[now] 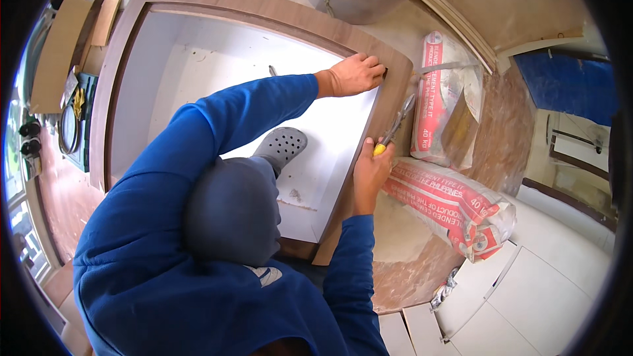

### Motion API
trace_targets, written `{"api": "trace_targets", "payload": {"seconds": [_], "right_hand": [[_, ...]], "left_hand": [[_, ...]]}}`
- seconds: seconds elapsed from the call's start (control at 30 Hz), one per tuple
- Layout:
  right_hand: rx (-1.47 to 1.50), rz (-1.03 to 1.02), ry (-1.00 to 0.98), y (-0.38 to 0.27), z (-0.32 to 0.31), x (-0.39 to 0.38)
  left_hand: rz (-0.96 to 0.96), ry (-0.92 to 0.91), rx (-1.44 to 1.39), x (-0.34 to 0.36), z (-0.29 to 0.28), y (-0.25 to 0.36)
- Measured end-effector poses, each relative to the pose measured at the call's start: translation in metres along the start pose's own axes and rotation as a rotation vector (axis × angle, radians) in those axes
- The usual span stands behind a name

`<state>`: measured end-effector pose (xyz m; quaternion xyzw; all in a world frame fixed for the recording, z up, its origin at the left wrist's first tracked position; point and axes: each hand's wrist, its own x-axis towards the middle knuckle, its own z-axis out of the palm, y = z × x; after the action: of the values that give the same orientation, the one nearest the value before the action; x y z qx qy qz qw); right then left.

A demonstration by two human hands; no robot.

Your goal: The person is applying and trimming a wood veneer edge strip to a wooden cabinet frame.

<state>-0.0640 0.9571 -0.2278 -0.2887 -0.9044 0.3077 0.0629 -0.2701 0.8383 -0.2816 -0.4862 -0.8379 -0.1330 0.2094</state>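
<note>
My left hand [356,76] rests at the far right corner of a wood-brown cabinet frame [264,10]. Its fingers are curled round a small dark thing at the frame's edge, too hidden to name. Lower down, just outside the frame's right side, my right hand [372,170] grips a hand tool [398,118] with a yellow handle and a grey metal head. That tool points away from me, along the outside of the frame; its exact kind is unclear. White panels [224,53] line the inside of the cabinet.
A grey clog [283,146] stands inside the cabinet, near a small dark-tipped tool [272,70]. Red-and-white cement bags [428,102] lie to the right. On the left are a green tool case [82,122] and boards [62,53]. White cabinet doors [527,290] stand lower right.
</note>
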Motion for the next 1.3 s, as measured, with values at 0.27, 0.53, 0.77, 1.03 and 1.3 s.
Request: {"api": "trace_targets", "payload": {"seconds": [0.27,0.53,0.77,1.03,1.3], "right_hand": [[0.004,-0.010,0.010,0.001,0.000,-0.003],[-0.017,-0.014,0.039,0.003,0.002,0.001],[-0.020,-0.007,0.001,0.001,0.002,-0.001],[-0.019,-0.018,-0.003,0.001,0.002,0.000],[-0.005,-0.012,0.007,0.003,0.003,0.000]], "left_hand": [[-0.089,-0.039,-0.013,0.007,-0.006,0.010],[-0.179,-0.005,0.043,-0.016,-0.006,0.045],[-0.178,-0.104,0.081,-0.024,-0.014,0.048],[-0.111,-0.173,0.124,-0.021,-0.013,0.041],[-0.143,-0.298,0.127,-0.033,-0.016,0.054]]}}
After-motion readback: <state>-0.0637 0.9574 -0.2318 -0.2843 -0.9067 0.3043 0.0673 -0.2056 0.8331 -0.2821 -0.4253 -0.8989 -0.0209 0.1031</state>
